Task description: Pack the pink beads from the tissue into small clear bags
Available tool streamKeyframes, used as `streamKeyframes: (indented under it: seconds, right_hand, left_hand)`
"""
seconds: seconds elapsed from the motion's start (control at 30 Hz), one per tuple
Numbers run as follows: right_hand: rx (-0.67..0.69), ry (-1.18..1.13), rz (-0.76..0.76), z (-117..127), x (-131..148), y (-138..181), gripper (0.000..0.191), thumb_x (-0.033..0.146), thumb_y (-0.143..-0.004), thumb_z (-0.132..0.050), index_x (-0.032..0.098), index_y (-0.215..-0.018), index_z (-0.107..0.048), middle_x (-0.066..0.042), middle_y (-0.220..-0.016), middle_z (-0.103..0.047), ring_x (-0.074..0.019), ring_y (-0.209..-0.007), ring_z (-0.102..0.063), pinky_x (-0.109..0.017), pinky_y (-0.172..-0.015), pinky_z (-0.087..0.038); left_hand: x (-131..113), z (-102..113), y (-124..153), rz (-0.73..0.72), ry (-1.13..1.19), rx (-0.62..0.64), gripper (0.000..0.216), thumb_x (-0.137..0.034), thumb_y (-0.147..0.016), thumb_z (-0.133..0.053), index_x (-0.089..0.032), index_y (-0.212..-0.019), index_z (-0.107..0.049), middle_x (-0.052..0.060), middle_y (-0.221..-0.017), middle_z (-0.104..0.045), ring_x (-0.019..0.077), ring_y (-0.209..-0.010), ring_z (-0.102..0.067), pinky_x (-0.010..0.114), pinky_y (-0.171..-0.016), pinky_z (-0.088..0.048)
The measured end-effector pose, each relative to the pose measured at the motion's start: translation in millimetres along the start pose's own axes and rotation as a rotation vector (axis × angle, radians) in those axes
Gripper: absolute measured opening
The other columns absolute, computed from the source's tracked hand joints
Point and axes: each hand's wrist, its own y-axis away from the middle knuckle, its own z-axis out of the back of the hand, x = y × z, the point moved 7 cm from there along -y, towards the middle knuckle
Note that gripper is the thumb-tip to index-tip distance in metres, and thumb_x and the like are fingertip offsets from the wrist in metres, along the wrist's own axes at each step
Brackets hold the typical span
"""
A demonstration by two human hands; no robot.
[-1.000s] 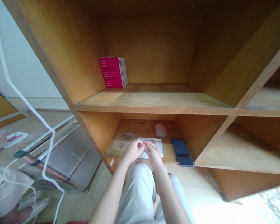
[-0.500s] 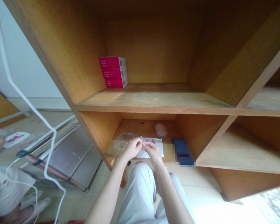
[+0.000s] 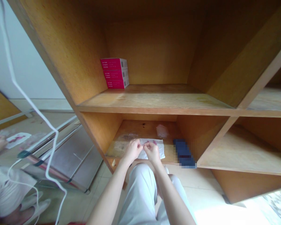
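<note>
Head view: left hand (image 3: 132, 151), right hand (image 3: 152, 153) pinch packet (image 3: 157, 144) by shelf edge (image 3: 170, 161).

Free room: bare shelf board (image 3: 144, 132) beyond the left hand (image 3: 132, 151) and right hand (image 3: 152, 153)
Right: blurred blue object (image 3: 184, 153), then divider panel (image 3: 201, 134)
Left: side panel (image 3: 98, 131)
Above: upper shelf edge (image 3: 154, 109)

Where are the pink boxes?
In the head view, the three stacked pink cardboard boxes stand at the back left corner of the upper wooden shelf, against its left side panel.
</note>
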Motion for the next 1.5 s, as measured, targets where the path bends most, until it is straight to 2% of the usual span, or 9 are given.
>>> streamKeyframes:
  seconds: [0.2,0.4,0.63,0.8,0.93,1.03,1.13,1.27,1.5]
  right_hand:
    - [-0.052,0.148,0.038,12.5,10.1,-3.5,0.012,0.022,-0.066,-0.048,0.018,-0.062,-0.058,-0.003,-0.061,-0.062,-0.0162,-0.059,-0.057,-0.024,-0.057,-0.041]
    - [0.045,0.072,0.21,1.4,32.5,-0.6,0.018,0.014,-0.066,-0.045,0.019,-0.082,-0.052,-0.001,-0.074,-0.059,-0.0128,-0.062,-0.056,-0.022,-0.057,-0.042]
    - [0.002,0.2,0.385,1.3,38.7,-1.6,0.027,0.006,-0.069,-0.037,0.016,-0.072,-0.061,-0.006,-0.073,-0.061,-0.0159,-0.072,-0.055,-0.027,-0.069,-0.043]
    - [0.029,0.266,0.369,-1.4,33.8,-3.8,0.034,0.005,-0.07,-0.037,0.015,-0.08,-0.068,-0.011,-0.091,-0.062,-0.0188,-0.085,-0.056,-0.029,-0.074,-0.044]
    - [0.088,0.253,0.362,-1.8,38.1,-4.9,0.032,0.005,-0.069,-0.039,0.018,-0.074,-0.069,-0.008,-0.084,-0.062,-0.018,-0.08,-0.057,-0.027,-0.069,-0.044]
    - [0.148,0.148,0.362,0.5,40.2,-8.3,0.03,0.007,-0.069,-0.041,0.018,-0.072,-0.068,-0.006,-0.075,-0.063,-0.0164,-0.072,-0.057,-0.026,-0.066,-0.044]
    - [0.22,0.024,0.336,1.6,35.3,-12.1,0.024,0.011,-0.069,-0.046,0.018,-0.073,-0.069,-0.006,-0.075,-0.065,-0.0167,-0.072,-0.058,-0.026,-0.067,-0.044]
    - [0.325,-0.122,0.246,-1.4,24.0,-13.8,0.017,0.019,-0.07,-0.051,0.019,-0.072,-0.069,-0.005,-0.075,-0.066,-0.0168,-0.072,-0.059,-0.028,-0.068,-0.045]
    - [0.336,-0.269,0.088,-1.5,13.5,-14.3,0.015,0.021,-0.067,-0.055,0.018,-0.074,-0.068,-0.004,-0.078,-0.066,-0.0164,-0.073,-0.058,-0.029,-0.071,-0.044]
  left_hand:
    - [7.8,3.8,-1.1,0.05,0.012,0.003,0.011,-0.016,-0.068,-0.049,-0.018,-0.057,-0.048,-0.001,-0.056,-0.052,0.0124,-0.054,-0.047,0.022,-0.052,-0.029]
    - [-0.6,0.8,-1.9,0.031,0.066,0.036,0.009,-0.015,-0.069,-0.049,-0.017,-0.06,-0.051,-0.001,-0.058,-0.053,0.0117,-0.054,-0.047,0.022,-0.052,-0.029]
    - [-0.6,4.5,1.0,0.069,-0.011,0.032,0.011,-0.017,-0.072,-0.047,-0.017,-0.061,-0.05,0.0,-0.06,-0.054,0.0117,-0.058,-0.048,0.022,-0.054,-0.03]
    - [1.3,0.2,3.1,0.085,-0.024,0.028,0.012,-0.018,-0.072,-0.048,-0.017,-0.059,-0.049,-0.001,-0.057,-0.053,0.0118,-0.056,-0.048,0.022,-0.053,-0.03]
    - [-12.2,0.1,7.5,0.01,0.048,-0.001,0.009,-0.016,-0.073,-0.045,-0.017,-0.065,-0.05,0.0,-0.061,-0.053,0.0126,-0.06,-0.05,0.023,-0.056,-0.034]
    - [-25.1,12.0,9.8,-0.124,0.13,-0.087,0.01,-0.019,-0.074,-0.045,-0.018,-0.081,-0.052,0.004,-0.082,-0.057,0.0156,-0.08,-0.053,0.027,-0.07,-0.039]
    - [-29.6,24.7,7.8,-0.257,0.148,-0.133,0.04,-0.03,-0.071,-0.054,-0.019,-0.108,-0.045,0.01,-0.115,-0.048,0.0221,-0.109,-0.042,0.037,-0.09,-0.033]
    - [-24.8,21.2,-0.2,-0.348,0.076,0.018,0.077,-0.045,-0.055,-0.068,-0.021,-0.121,-0.035,0.008,-0.122,-0.045,0.0257,-0.116,-0.035,0.045,-0.1,-0.019]
    - [-25.7,10.4,0.6,-0.37,-0.036,0.162,0.068,-0.048,-0.057,-0.066,-0.022,-0.115,-0.042,0.006,-0.114,-0.052,0.0237,-0.102,-0.045,0.04,-0.089,-0.03]
